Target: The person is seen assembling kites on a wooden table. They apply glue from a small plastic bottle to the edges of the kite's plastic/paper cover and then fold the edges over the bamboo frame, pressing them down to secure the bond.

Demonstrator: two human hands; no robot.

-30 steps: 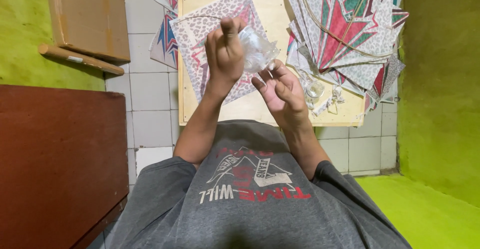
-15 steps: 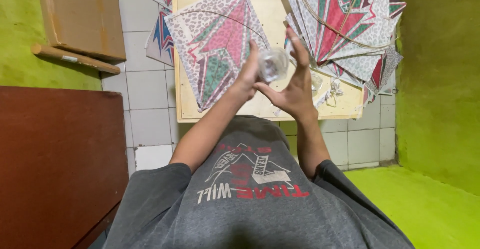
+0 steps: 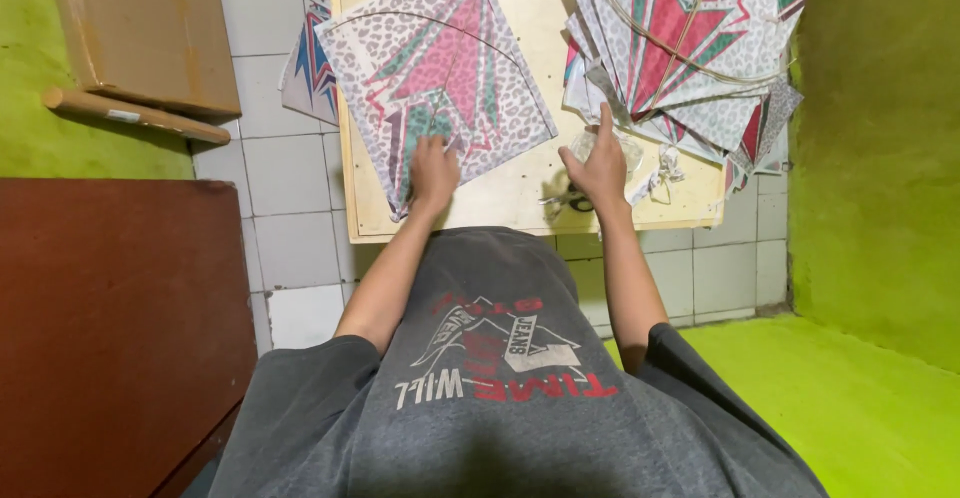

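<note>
A pale square plywood board [image 3: 520,203] lies on a floor of white tiles [image 3: 290,248], with bright green walls [image 3: 880,158] close on both sides and a dark reddish-brown wooden panel [image 3: 110,328] at the lower left. A closed brown cardboard box [image 3: 140,33] sits at the upper left with a cardboard tube [image 3: 135,116] lying along its near edge; what the box holds cannot be seen.

On the board's left half lies a diamond-shaped paper kite [image 3: 440,83] in grey leopard print, with a pink and teal arrow pattern and a thin curved stick bowed across it. The left hand [image 3: 433,173] presses down on the kite's near corner, fingers bent flat onto the paper rather than gripping it. A fanned stack of similar kites [image 3: 690,48] covers the board's right end.

The right hand [image 3: 598,163] rests just beside that stack with its fingers spread, loosely over what seems to be a small clear roll of tape [image 3: 612,144], though it is mostly hidden. Dark-handled scissors [image 3: 572,201] lie beneath the wrist, and a tangle of white string [image 3: 660,173] sits nearby.
</note>
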